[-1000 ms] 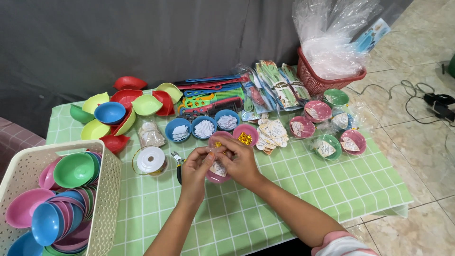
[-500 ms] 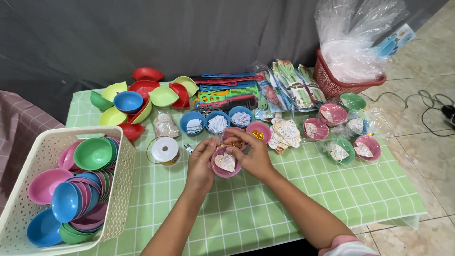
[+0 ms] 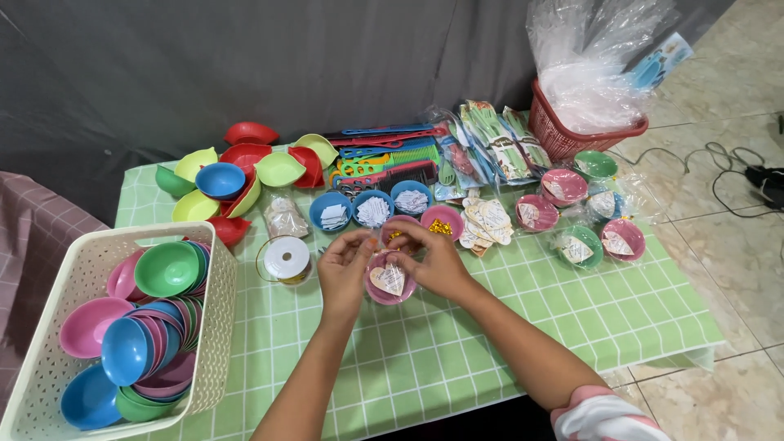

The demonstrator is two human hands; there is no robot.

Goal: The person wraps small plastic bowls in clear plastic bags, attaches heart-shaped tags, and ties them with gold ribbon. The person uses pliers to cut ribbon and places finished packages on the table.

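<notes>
1. Right now, from the head view, both hands meet over the middle of the green checked surface point(image 3: 506, 318). The left hand point(image 3: 345, 269) has its fingers pinched at the rim of a small pink bowl point(image 3: 389, 282), and the right hand point(image 3: 437, 260) curls closed around the bowl's far side.
2. That pink bowl sits just above the surface, between the two hands, in front of a row of blue bowls point(image 3: 371, 210) filled with white paper pieces.
3. It looks shallow and round, wrapped in something clear and shiny, with a pale heart-shaped tag point(image 3: 387, 279) lying inside.
4. To my eye, the wrapping goes best with the bowl kept level so the tag stays flat, and with the pinch kept close to the rim.
5. A spool of white ribbon point(image 3: 287, 258) stands just left of the left hand, and a cream basket point(image 3: 214, 327) of coloured bowls sits further left.
</notes>
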